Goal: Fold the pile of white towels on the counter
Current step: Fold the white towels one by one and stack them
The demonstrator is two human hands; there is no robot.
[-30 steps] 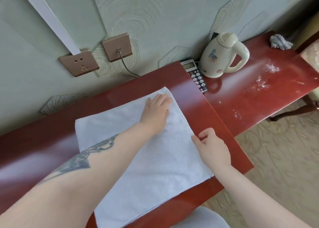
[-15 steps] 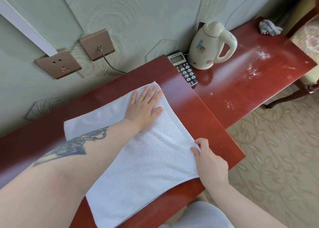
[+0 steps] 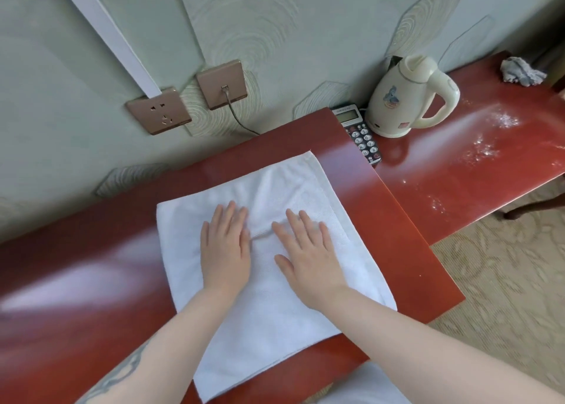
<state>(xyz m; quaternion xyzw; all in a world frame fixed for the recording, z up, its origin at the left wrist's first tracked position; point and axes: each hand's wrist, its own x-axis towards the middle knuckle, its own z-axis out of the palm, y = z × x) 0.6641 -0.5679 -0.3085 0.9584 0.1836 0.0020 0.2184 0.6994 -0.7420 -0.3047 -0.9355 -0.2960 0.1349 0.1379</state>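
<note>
Grip: none on either side — both hands lie flat, fingers straight, palms down on the towel (image 3: 275, 281).
Left hand (image 3: 225, 252): rests on the towel's middle, fingers pointing toward the wall; a tattoo shows on the forearm low in the view.
Right hand (image 3: 308, 258): rests just beside the left, fingers slightly spread, thumb out toward the left hand; the two hands are near each other but apart.
Towel: white, spread flat on the raised red bench (image 3: 91, 281), set at an angle to its edge; near corner reaches the front edge of the bench. A small crease runs between the two hands.
Bench: glossy red surface with a lower red section to the right, which carries white specks or powder.
Kettle (image 3: 409, 98): cream-coloured, upright on the lower section, against the wall.
Telephone (image 3: 359, 134): dark keypad and small display — lies between the raised bench edge and the kettle, partly hidden by the bench edge.
Rag (image 3: 521, 72): grey, crumpled, at the far right end of the lower section.
Wall sockets (image 3: 159, 110): two brown plates on the green patterned wall; a cable runs from the right-hand plate down behind the bench.
Floor: beige patterned carpet at right.
</note>
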